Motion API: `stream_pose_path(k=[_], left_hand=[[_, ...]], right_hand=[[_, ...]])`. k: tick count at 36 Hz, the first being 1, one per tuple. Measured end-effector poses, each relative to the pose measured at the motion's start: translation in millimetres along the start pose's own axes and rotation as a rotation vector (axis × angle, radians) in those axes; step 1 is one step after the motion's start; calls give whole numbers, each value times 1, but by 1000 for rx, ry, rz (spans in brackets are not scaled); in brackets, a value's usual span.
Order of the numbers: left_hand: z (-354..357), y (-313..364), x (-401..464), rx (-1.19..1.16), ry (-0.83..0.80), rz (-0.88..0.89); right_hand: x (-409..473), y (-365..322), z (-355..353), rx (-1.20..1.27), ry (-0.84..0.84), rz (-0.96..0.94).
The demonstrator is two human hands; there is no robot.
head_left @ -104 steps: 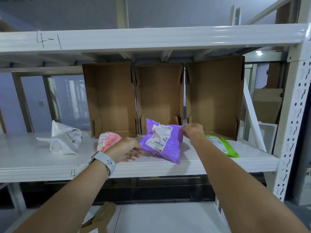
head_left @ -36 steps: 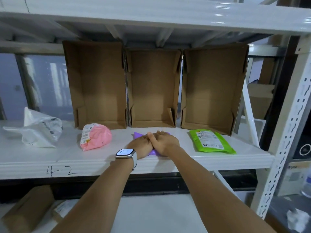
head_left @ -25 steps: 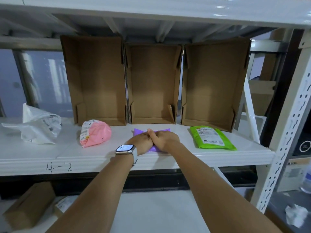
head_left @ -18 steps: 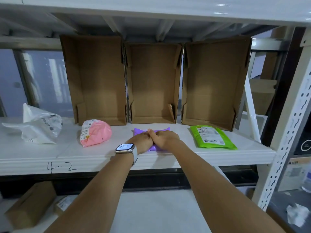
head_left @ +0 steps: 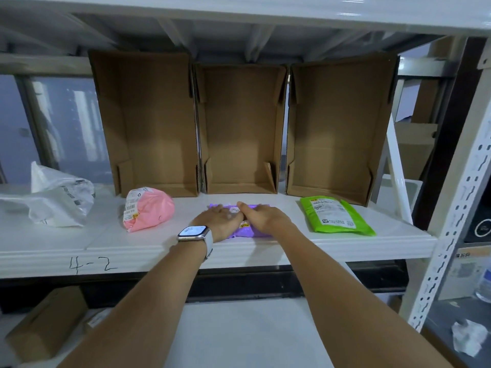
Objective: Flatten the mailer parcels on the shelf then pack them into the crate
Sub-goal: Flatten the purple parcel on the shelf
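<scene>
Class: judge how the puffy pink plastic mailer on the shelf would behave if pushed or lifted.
The puffy pink plastic mailer bulges and wrinkles, so it probably squashes rather than holding shape. Its glossy film may slide easily on the white shelf.

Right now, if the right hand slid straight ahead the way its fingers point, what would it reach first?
Probably the front lip of the middle cardboard box, just past the purple mailer that the right hand presses on. The depth of the gap is unclear.
</scene>
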State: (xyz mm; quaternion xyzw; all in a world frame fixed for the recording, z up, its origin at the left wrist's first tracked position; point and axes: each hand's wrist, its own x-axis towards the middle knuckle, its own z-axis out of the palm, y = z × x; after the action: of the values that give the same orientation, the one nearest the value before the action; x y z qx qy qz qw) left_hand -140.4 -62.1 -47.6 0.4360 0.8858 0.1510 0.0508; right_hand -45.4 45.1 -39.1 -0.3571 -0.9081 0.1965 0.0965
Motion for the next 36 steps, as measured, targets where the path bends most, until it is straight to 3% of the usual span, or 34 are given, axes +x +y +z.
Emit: stream_pose_path(k=[6, 13, 20, 26, 36], left_hand=[[1, 0, -3, 28, 7, 29], [9, -16, 16, 76, 23, -35], [7, -3, 0, 132, 63, -60], [3, -2, -17, -32, 54, 151], [-12, 9, -23, -100, -25, 61]], right_hand=[[-7, 3, -1, 3, 20, -66], [-21, 9, 7, -76, 187, -191], [-23, 13, 5, -162, 103, -187], [-29, 11, 1, -164, 105, -191], [-21, -5, -25, -278, -92, -163]])
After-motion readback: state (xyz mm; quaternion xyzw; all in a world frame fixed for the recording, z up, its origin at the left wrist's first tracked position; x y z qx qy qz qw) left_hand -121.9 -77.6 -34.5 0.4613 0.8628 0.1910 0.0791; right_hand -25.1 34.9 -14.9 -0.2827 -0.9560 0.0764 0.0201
